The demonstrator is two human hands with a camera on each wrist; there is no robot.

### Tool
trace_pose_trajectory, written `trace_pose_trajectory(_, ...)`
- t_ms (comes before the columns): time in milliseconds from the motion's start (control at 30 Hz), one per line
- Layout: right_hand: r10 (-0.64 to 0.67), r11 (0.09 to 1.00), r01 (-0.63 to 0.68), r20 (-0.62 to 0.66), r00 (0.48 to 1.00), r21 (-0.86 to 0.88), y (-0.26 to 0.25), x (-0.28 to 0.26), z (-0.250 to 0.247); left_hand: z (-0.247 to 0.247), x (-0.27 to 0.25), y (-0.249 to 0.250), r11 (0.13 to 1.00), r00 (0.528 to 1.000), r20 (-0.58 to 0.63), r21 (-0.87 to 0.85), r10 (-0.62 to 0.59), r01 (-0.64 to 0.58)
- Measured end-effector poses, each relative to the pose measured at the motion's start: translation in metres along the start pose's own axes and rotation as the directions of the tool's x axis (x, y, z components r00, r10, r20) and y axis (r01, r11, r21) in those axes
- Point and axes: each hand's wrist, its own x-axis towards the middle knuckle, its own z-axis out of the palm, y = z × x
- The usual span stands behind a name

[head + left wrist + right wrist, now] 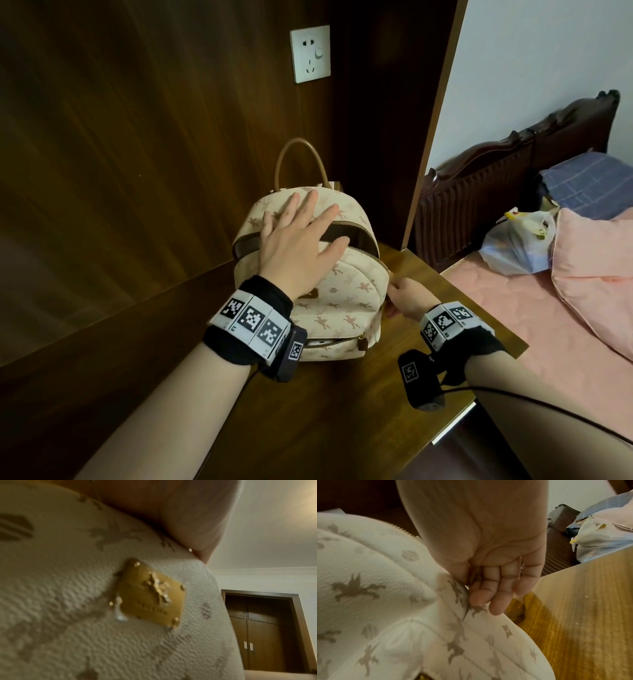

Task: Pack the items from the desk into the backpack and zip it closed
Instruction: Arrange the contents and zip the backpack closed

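Note:
A cream backpack [346, 298] with a horse print and a tan handle stands on the wooden desk [342, 411]. Its main zipper gapes open [346, 233] across the top. My left hand [301, 233] lies flat on the top of the bag with fingers spread and straight. In the left wrist view the palm [171, 513] sits above the bag's gold badge [150, 595]. My right hand [399, 291] pinches the bag's right side where the zipper track ends. Its curled fingers [488, 595] and thumb press on a fabric fold of the backpack [376, 588]. What they pinch is hidden.
Dark wood panels with a white wall socket [310, 54] close off the back and left. The desk's right edge [479, 308] borders a bed [513, 325] holding a plastic bag [517, 243] and a pink pillow [599, 274]. No loose items show on the desk.

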Motion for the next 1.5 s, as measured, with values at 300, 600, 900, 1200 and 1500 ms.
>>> trace_pose_trajectory(300, -0.170, 0.972, 0.154, -0.080, 0.982, -0.176, -0.008, -0.003, -0.027, 0.004, -0.002, 0.002, 1.000, 0.999, -0.052, -0.017, -0.001, 0.000)
trace_pose_trajectory(600, -0.329, 0.942, 0.303, -0.207, 0.922, -0.146, -0.046, -0.028, -0.054, 0.009, -0.002, 0.006, 0.999, 0.992, -0.126, -0.042, -0.025, 0.020)
trace_pose_trajectory(900, -0.489, 0.872, 0.457, -0.259, 0.833, -0.178, -0.074, -0.051, -0.065, -0.001, -0.008, -0.034, 0.988, 0.980, -0.182, -0.114, 0.080, -0.102)
trace_pose_trajectory(1200, -0.692, 0.722, 0.632, -0.288, 0.662, -0.282, -0.131, -0.058, -0.041, 0.004, 0.003, -0.032, 0.981, 0.986, -0.091, -0.127, 0.136, -0.147)
trace_pose_trajectory(1500, -0.546, 0.815, 0.580, -0.328, 0.771, 0.005, -0.121, -0.047, -0.034, 0.011, -0.015, -0.047, 0.932, 0.992, -0.083, -0.358, -0.095, 0.060)
